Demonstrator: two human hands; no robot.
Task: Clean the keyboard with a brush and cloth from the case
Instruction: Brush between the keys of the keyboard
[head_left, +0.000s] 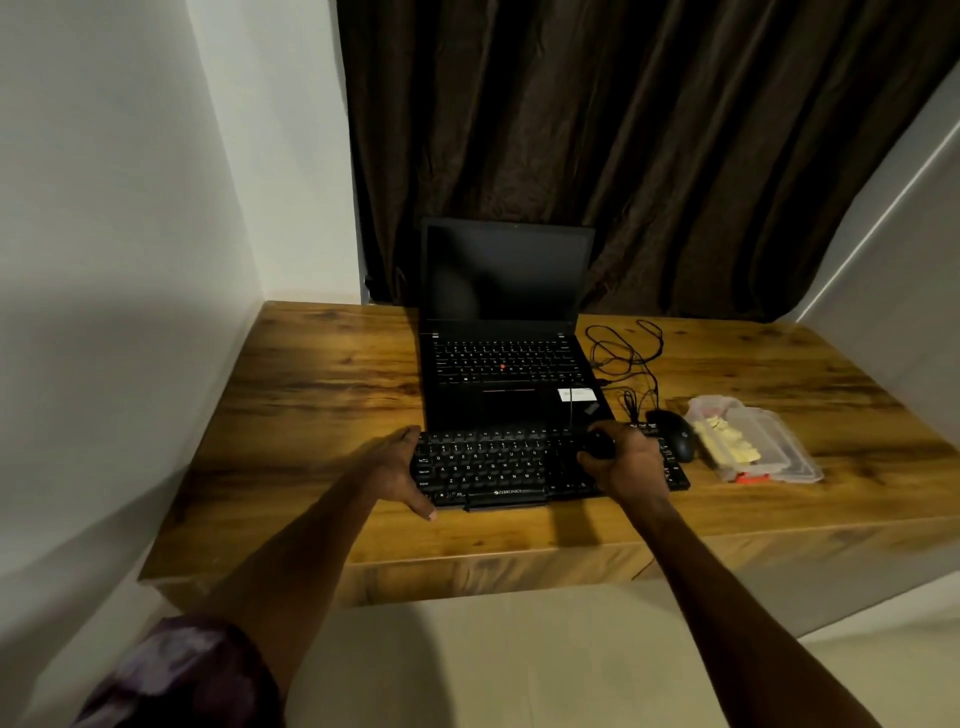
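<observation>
— Keyboard (493, 465), black flat plastic, lower centre of the frame: what could go wrong?
— If your left hand (400, 467) loosens, brushing could shove it into the open black laptop (506, 384).
— And my grip?
— Left clamps its left end; your right hand (623, 462) curls round a small dark tool (597, 447), probably the brush.

Wooden desk (322, 395): open laptop (511, 384) at back, keyboard (498, 465) in front, tangled cable (623, 353), mouse (675, 439), clear case (763, 441) at right
</observation>
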